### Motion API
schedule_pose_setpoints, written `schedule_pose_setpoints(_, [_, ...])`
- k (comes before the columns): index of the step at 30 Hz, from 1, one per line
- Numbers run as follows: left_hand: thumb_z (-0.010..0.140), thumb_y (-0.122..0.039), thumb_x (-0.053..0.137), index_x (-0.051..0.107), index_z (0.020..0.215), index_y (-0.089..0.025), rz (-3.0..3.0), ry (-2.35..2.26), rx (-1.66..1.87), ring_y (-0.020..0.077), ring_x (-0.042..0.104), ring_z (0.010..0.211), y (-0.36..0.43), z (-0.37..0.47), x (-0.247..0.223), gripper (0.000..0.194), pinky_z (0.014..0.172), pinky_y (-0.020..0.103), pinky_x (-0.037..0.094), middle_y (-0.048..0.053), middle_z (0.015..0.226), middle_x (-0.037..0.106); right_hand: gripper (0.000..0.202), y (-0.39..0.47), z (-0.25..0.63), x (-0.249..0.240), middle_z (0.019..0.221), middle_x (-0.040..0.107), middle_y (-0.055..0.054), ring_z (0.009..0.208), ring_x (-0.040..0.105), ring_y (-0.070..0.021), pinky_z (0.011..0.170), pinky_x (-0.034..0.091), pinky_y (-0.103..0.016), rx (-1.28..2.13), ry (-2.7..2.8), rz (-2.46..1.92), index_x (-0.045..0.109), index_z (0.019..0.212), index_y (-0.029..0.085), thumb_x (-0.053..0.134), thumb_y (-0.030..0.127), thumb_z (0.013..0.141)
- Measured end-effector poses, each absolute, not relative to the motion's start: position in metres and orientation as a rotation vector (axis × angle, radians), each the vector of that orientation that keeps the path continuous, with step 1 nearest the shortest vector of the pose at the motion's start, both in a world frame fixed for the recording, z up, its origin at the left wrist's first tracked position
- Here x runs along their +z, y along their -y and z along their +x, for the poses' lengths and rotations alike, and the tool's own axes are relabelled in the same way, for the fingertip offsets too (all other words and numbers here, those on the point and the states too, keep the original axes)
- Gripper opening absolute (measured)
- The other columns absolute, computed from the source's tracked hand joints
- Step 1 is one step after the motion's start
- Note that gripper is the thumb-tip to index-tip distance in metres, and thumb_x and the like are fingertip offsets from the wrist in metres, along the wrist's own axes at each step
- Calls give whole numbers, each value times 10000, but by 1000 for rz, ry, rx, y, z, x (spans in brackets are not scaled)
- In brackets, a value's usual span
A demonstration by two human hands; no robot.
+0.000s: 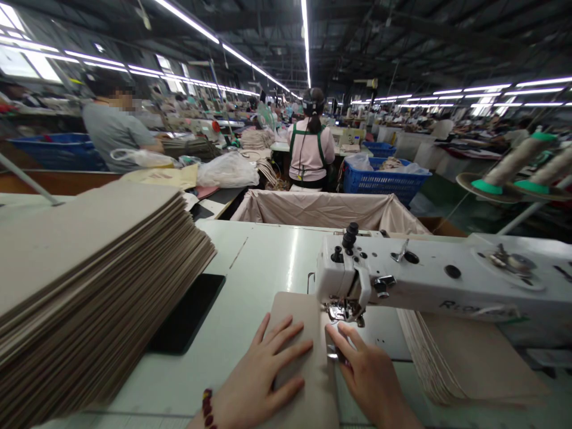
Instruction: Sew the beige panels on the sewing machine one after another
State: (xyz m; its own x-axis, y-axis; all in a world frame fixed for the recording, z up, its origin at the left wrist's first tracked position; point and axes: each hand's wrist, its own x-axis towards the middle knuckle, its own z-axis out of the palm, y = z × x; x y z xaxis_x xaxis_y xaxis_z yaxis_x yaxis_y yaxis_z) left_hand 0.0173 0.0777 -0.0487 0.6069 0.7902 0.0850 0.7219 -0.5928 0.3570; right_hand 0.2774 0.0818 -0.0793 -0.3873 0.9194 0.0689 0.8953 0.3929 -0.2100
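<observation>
My left hand [272, 363] lies flat with fingers spread on a beige fabric panel [297, 310] with rounded corners. The panel lies lengthwise on the pale sewing table, its right edge beside the presser foot [342, 311] of a white sewing machine [402, 268]. At that edge, just in front of the foot, my right hand [364, 369] has its index and middle fingertips down. Its other fingers curl under. A small shiny metal piece [331, 350] shows beside them; whether the hand grips it is unclear.
On the left rises a tall stack of beige panels [111, 238], with a black phone [190, 313] beside it. More panels [478, 357] lie under the machine arm. A cloth-lined bin [313, 205] stands behind the table; thread cones [513, 161] are at right. Two co-workers sit ahead.
</observation>
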Motion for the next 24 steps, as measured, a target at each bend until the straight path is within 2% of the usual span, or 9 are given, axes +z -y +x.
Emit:
schedule_pose_setpoints(11, [913,-345,577,426,1412,-400,2555,-1232,381,316,273,1408,-77,18,-48,525,1150,614,102,-13,1519,346,722,-81,279,-77,1399,502,-21,962,655,-203,804,537,-336,196,2455,-1612,381,1427,366,464,37,789])
schedule_pose_setpoints(24, [932,-357,553,412,1414,-418,2547,-1241,325,309,241,1421,-76,18,-48,506,1142,627,103,-28,1535,310,733,-81,279,-80,1423,472,-19,983,644,-215,820,533,-362,225,2458,-1624,373,1430,365,465,25,787])
